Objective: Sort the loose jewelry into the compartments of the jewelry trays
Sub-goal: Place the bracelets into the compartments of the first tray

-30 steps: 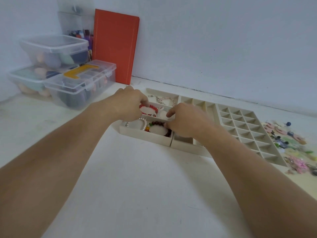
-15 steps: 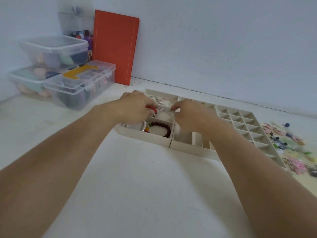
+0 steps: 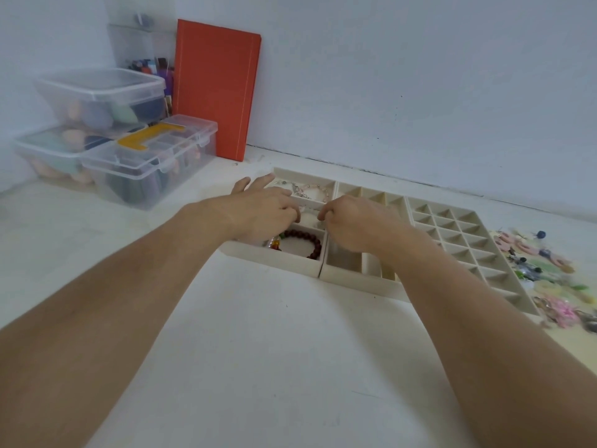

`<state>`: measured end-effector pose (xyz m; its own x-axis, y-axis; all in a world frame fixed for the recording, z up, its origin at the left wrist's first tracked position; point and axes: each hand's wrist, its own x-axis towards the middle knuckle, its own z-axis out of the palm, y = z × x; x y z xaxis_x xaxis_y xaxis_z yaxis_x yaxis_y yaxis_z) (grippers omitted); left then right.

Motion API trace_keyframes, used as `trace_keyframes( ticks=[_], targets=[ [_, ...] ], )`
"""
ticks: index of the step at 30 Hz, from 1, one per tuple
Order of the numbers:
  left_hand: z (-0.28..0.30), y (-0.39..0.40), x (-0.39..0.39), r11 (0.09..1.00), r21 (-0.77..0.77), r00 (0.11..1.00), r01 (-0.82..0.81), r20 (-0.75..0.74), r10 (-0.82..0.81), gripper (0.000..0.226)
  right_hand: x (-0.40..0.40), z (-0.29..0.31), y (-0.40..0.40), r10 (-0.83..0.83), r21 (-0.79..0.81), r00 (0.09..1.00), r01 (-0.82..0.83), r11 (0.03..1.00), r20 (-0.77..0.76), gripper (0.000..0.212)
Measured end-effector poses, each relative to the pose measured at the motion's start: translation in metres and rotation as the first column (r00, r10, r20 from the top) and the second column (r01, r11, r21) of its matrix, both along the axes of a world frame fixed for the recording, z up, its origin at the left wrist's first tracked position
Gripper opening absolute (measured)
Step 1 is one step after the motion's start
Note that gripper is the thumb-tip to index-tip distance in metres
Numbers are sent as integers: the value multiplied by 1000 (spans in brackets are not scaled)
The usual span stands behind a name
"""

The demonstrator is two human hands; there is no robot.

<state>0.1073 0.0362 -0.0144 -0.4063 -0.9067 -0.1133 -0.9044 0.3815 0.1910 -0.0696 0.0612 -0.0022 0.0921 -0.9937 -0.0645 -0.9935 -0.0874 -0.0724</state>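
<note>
Three beige jewelry trays sit side by side: a left tray, a middle tray and a fine-grid tray. My left hand and my right hand meet over the left tray's middle compartment, fingertips curled down into it. What they pinch is hidden. A brown bead bracelet with coloured beads lies in the near compartment. In the far compartment rests a pale pink bracelet. Loose jewelry lies in a heap right of the grid tray.
Stacked clear plastic boxes stand at the left, with an orange book leaning on the wall behind them. The wall runs close behind the trays. Bare white tabletop stretches in front of the trays.
Both hands have moved a little farther back over the left tray. The red bracelet seen at my left fingertips is now hidden, and the brown bracelet is more exposed.
</note>
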Motion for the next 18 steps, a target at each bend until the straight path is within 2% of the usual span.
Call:
trace_keyframes(
  ticks=[4,8,11,13,15,18],
  targets=[
    [-2,-1,0,1000,-13,1000,-9,29,10,48,1,-3,-2,-5,-34,999,3,999,-44,36],
    [-7,-6,3,998,-28,991,58,126,-54,51,2,-6,-4,-2,-50,999,0,999,-48,37],
    [-2,-8,7,999,-39,999,-5,-51,4,46,2,-5,-3,6,-55,999,-8,998,-44,36],
    [6,-11,15,996,-66,995,-52,-91,46,41,1,-2,-1,6,-62,999,-8,998,-37,35],
    [14,-14,29,995,-22,993,-101,-58,100,37,1,1,1,12,-72,1000,-12,997,-3,34],
    [22,-12,43,980,123,987,-158,8,159,61,4,4,5,40,-75,998,-36,997,44,32]
  ],
)
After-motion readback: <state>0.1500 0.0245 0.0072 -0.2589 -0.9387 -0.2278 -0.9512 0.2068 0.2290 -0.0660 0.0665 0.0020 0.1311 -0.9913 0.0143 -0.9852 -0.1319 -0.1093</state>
